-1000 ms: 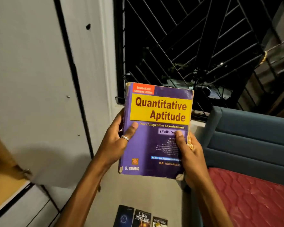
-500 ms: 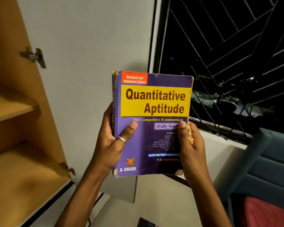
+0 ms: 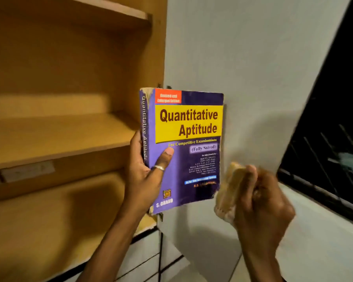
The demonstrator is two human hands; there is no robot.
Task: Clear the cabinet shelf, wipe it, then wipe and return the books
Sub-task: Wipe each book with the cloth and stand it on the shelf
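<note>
Purple-covered, the book [image 3: 183, 149] is held upright in front of the open cabinet [image 3: 69, 98], at the cabinet's right edge and level with its middle shelf [image 3: 55, 137]. It is grasped by the left hand [image 3: 145, 176] alone: the fingers are wrapped behind the spine and the thumb, which bears a silver ring [image 3: 159, 167], is pressed on the front cover.

On the cover, a red box at the top reads "Revised and Enlarged Edition". Below it, a yellow panel carries the title "Quantitative Aptitude" in dark brown letters. Underneath are printed "For Competitive Examinations" in yellow and "(Fully Solved)" in a pale box. A block of small white text follows but is too fine to be read. A blue strip lies lower down, its wording blurred. The author's name, in orange, appears as "R.S. Aggarwal", though it is smeared. "S. Chand" is shown at the bottom left beside a small emblem. The title is repeated along the spine, whose top corner is worn and torn.

A yellowish cloth [image 3: 229, 192] is clutched in the right hand [image 3: 261, 202], just beside the book's lower right corner; both are motion-blurred, and contact with the book cannot be determined. A pale label [image 3: 27, 170] is fixed to the front edge of the middle shelf, its writing illegible. A dark window [image 3: 334, 139] with a grille is seen at the right, beyond the white wall [image 3: 243, 58].
</note>
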